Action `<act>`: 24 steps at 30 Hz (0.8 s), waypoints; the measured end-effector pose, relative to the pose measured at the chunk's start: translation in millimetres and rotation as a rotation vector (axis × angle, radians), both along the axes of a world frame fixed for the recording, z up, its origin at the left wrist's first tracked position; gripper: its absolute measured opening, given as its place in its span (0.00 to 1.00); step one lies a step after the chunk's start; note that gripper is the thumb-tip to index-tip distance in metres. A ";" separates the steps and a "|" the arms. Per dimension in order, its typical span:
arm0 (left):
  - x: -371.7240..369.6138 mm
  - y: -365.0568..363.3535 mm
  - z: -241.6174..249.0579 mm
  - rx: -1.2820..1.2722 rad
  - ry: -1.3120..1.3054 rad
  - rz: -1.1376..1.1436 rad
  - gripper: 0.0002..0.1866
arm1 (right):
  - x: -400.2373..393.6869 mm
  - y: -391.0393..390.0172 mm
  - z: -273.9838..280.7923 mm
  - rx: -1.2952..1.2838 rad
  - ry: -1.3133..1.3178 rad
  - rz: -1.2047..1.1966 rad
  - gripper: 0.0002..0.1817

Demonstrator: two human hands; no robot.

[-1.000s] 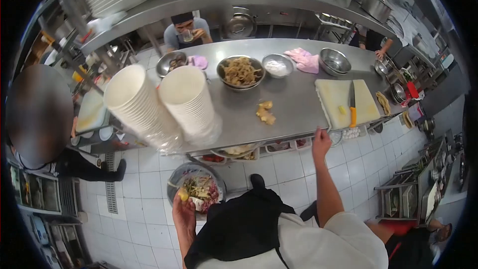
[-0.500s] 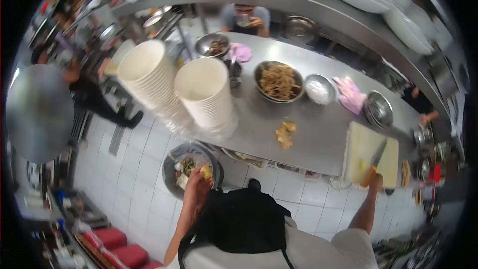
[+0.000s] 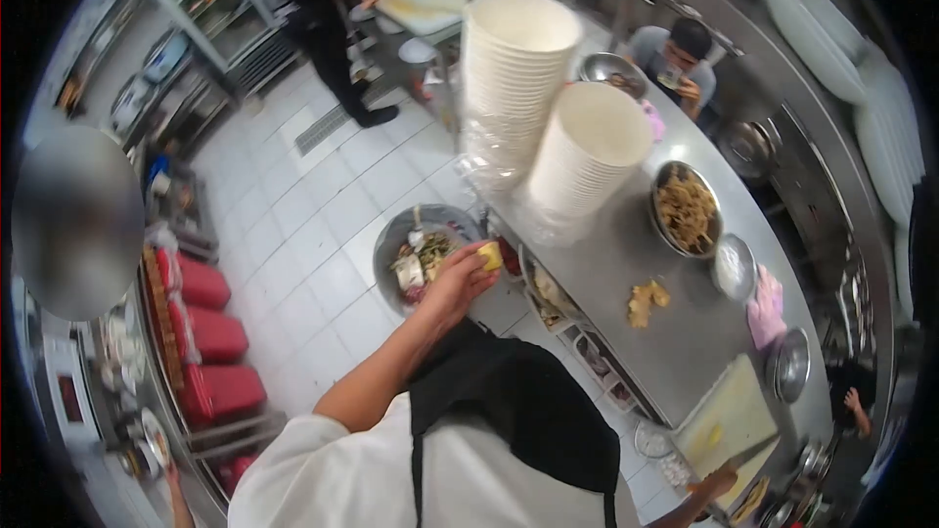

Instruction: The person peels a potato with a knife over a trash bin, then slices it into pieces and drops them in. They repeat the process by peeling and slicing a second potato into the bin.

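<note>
My left hand [image 3: 458, 286] is closed around a small yellow piece of ginger [image 3: 490, 255], beside the right rim of a grey waste bin [image 3: 380, 259] with food scraps inside. Off to the lower right, my right hand [image 3: 719, 481] grips a knife [image 3: 755, 452], its blade over the white cutting board [image 3: 702, 409]. A small yellow piece [image 3: 715, 433] lies on that board near the knife. Unpeeled ginger root [image 3: 642, 305] rests on the steel counter [image 3: 606, 264] between my two hands.
Tall stacks of white paper tubs [image 3: 587, 152] stand at the counter's near left corner. Behind are a bowl of brown food [image 3: 685, 210], a bowl of white contents [image 3: 734, 267] and a pink cloth [image 3: 766, 308]. Co-workers are across the counter and at the back left; red bins [image 3: 210, 332] stand left.
The view has swung left, so the counter and board appear further right. My left hand still holds the ginger by the bin, and my right hand stays on the knife at the board.
</note>
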State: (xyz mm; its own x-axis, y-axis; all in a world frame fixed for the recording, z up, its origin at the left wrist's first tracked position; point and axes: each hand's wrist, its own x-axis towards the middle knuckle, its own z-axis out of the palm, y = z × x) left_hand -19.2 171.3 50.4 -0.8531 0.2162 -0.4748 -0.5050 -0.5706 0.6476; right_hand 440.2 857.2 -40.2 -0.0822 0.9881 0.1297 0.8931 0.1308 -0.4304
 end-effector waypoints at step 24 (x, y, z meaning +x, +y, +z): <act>42.9 -33.8 -1.1 0.277 0.055 0.005 0.21 | -386.3 -497.2 90.3 -0.106 0.406 1.588 0.08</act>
State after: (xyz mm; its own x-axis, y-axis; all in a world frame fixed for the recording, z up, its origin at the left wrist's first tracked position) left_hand 23.7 137.5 49.4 -0.8776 0.3266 -0.3509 -0.4697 -0.7322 0.4931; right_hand 53.9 360.0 50.1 -0.9408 -0.0427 0.3362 -0.2662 0.7070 -0.6552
